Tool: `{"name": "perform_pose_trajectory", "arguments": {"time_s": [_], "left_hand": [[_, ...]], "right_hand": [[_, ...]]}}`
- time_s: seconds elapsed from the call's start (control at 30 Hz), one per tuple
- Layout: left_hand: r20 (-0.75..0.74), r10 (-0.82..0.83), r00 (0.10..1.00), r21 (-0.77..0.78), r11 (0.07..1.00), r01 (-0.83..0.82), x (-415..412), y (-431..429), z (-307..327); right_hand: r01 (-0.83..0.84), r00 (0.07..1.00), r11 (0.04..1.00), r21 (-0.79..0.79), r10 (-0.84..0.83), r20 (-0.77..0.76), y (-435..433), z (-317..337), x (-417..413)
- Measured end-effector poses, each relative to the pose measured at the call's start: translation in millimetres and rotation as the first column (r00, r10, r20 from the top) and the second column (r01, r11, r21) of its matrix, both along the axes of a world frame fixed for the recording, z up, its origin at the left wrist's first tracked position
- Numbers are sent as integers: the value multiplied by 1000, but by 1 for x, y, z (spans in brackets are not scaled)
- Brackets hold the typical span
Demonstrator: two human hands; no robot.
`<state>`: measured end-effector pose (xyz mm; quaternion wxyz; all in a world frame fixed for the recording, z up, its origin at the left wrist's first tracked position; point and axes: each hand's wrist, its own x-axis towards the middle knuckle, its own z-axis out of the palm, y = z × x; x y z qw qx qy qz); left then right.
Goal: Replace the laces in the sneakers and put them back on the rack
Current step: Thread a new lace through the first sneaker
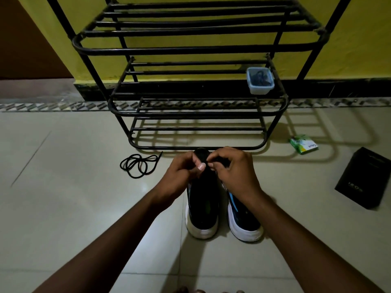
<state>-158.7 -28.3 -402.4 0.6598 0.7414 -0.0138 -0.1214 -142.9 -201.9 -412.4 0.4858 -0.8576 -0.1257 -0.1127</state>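
Observation:
Two black sneakers with white soles stand side by side on the floor, heels toward me: the left sneaker (202, 210) and the right sneaker (243, 218), which has a blue stripe. My left hand (184, 172) and my right hand (231, 168) meet over the front of the left sneaker, fingers curled, pinching something dark there; what they pinch is too dark to make out. A loose black lace (137, 166) lies coiled on the tiles to the left. The black metal rack (196, 115) stands just beyond the shoes.
A small plastic box (260, 81) with dark contents sits on the rack's middle shelf at the right. A green packet (303, 144) and a black carton (365, 178) lie on the floor to the right. Yellow wall behind.

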Motion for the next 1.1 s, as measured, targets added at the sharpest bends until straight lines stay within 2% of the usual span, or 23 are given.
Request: {"name": "perform_pose_trajectory", "arguments": {"time_s": [0.23, 0.37, 0.43, 0.6, 0.73, 0.9, 1.03, 1.1], "left_hand": [[89, 103, 991, 103, 988, -112, -2, 1, -8], [151, 99, 984, 229, 964, -133, -1, 3, -9], [166, 108, 980, 245, 958, -147, -2, 3, -10], [159, 144, 977, 164, 972, -170, -1, 4, -16], [62, 171, 983, 37, 984, -173, 0, 7, -20], [29, 163, 986, 15, 987, -163, 3, 8, -23], [4, 222, 975, -10, 975, -222, 6, 1, -27], [39, 252, 967, 15, 967, -253, 8, 3, -31]], "right_hand": [[-210, 969, 978, 8, 209, -133, -6, -2, 7], [-221, 949, 975, 38, 224, -223, -7, -1, 13], [-210, 949, 976, 52, 216, -229, -6, -1, 16], [-231, 967, 968, -98, 217, -135, -4, -1, 20], [-202, 977, 952, -228, 212, 16, -3, -5, 19], [-87, 992, 981, -171, 101, 73, 4, -10, 9], [-60, 995, 992, -114, 69, 76, 7, -13, 4], [-59, 995, 993, -101, 67, 73, 7, -13, 4]]}}
